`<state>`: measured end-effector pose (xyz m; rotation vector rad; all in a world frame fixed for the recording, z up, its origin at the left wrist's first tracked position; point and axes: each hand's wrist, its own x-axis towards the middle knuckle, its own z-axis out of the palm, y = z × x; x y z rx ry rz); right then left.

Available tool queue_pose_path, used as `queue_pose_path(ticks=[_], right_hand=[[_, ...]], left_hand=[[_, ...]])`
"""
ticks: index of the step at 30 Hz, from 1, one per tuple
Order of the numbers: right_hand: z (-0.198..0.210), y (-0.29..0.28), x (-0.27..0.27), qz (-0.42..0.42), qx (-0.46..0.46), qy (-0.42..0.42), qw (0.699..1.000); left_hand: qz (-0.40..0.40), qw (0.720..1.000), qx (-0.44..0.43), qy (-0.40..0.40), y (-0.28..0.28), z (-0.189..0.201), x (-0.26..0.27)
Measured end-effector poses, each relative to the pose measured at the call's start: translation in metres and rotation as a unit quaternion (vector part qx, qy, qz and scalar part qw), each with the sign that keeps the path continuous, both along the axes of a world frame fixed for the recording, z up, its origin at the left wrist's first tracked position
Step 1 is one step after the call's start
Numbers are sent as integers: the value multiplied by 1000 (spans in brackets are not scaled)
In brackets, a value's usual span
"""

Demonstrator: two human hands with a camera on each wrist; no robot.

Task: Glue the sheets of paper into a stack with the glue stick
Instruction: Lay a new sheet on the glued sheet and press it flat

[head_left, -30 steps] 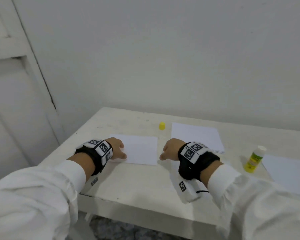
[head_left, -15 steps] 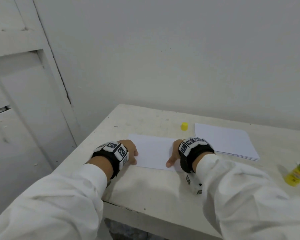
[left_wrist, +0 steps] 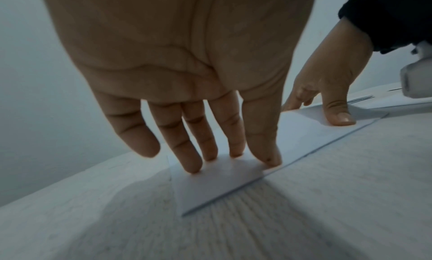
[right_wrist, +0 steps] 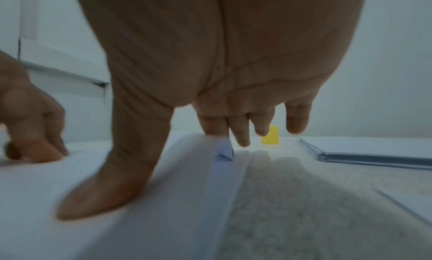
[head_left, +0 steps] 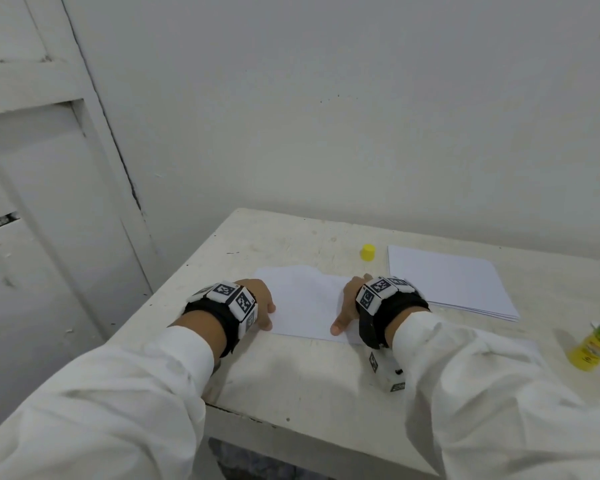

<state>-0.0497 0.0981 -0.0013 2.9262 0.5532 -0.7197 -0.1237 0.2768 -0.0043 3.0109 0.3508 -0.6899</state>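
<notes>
From the head view, my left hand (head_left: pixel 258 304) and right hand (head_left: pixel 349 304) rest on opposite side edges of the sheet (head_left: pixel 303 306) lying on the table (head_left: pixel 291 375). The paper pile (head_left: pixel 447 282) lies right of it, the yellow cap (head_left: pixel 368 252) behind, the glue stick (head_left: pixel 594 346) far right.

At the left wrist, my straight fingers (left_wrist: pixel 194 153) press the sheet's corner flat, grasping nothing.

At the right wrist, my thumb (right_wrist: pixel 112 186) presses the sheet, fingers extended, nothing grasped.
</notes>
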Motion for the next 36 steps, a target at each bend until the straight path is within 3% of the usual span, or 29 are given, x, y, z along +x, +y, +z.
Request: queue_pose_path(ticks=[3,7,11,13,15,19,21,28,36], right_hand=[[2,3,-8,-12,67,6,998],[5,-4,-21,-97,192,52,975],[10,-25,-32,-200,371,99,902],[15,-43,-40,-234,423,110,869],[21,-69,-47,-254,452,113,847],[29,-139,-58,-286,475,110,825],[32,-175,-64,-299,475,99,822],[21,-268,-80,-336,414,60,844],[9,-287,-81,-353,327,49,875]], left_hand=[[8,1000,-9,-2,1,-1,-1],[29,999,-26,-24,1,-4,-6],[61,989,-62,-115,-4,-2,-19],[104,969,-102,-200,-10,2,-25],[151,942,-185,-235,-20,8,-28],[176,883,-396,-180,-57,20,-32],[159,867,-442,-167,-85,24,-32],[49,915,-385,-112,-176,8,-25],[27,948,-309,-64,-199,-7,-18]])
